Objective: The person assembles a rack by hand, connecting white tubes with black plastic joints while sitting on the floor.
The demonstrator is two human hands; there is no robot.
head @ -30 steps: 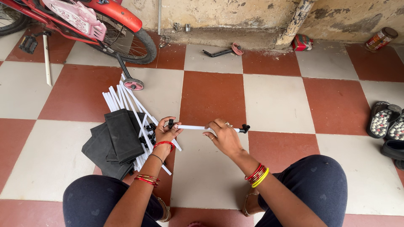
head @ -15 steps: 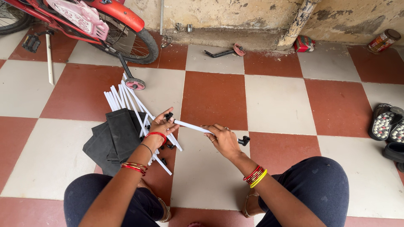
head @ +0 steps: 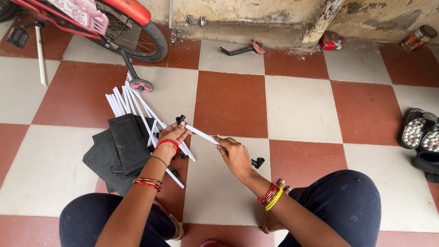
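Observation:
My right hand (head: 234,154) grips a white tube (head: 201,134) that slants up to the left and carries a black corner connector (head: 258,162) at its lower right end. My left hand (head: 173,135) pinches the tube's upper end, where a second black connector (head: 180,119) sits at my fingertips. Under my left hand lies a bundle of white tubes (head: 132,104) fanned across the floor, partly resting on folded black fabric sheets (head: 120,151). A few small black connectors (head: 181,156) lie loose among the tubes.
A red child's bicycle (head: 114,20) with a training wheel (head: 140,85) stands at the far left. A black bracket (head: 240,49), a red box (head: 330,40) and a jar (head: 415,38) lie by the wall. Black sandals (head: 418,132) sit at the right edge. Checked floor tiles (head: 302,107) lie beyond my knees.
The tube tilted from level to slanting, its left end raised. My left hand shifted up to that end with the connector, and my right hand slid down near the other connector.

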